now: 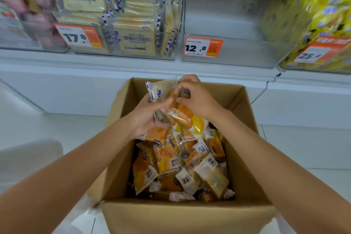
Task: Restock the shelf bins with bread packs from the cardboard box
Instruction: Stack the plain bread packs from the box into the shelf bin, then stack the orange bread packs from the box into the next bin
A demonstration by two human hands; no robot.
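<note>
Two hands, one bundle, one open box; entries follow.

Item 1: cardboard box (190, 218), on the pale floor (47, 129) in front of the white shelf base (76, 91). Flaps up, heaped with loose bread packs (171, 159) in orange, yellow and clear wrap. It sits directly below the bins, presumably so each handful has only a short way to go up.

Item 2: bundle (180, 118) of several packs, gathered above the far half of the box. An orange-labelled pack is in front and a blue-edged pack (161, 89) behind. Whether its lowest packs touch the heap cannot be told.

Item 3: left hand (146, 118), at the bundle's left flank. Fingers curled round it, thumb laid across the front. It appears to bear the weight.

Item 4: right hand (198, 99), over the bundle's upper right. Fingers bent and nipping the top edges of the wrappers, thumb pressing in from the side. It seems to be squaring the packs so none slips.

Item 5: bin tagged 12.8 (247, 53), straight above the box, bare white walls showing through its clear front. This is the likely destination.

Item 6: bin tagged 17.8 (133, 53), just beside it to the left, stacked with pale toast packs.

Item 7: bin at right (303, 66), with yellow packs, blurred.
</note>
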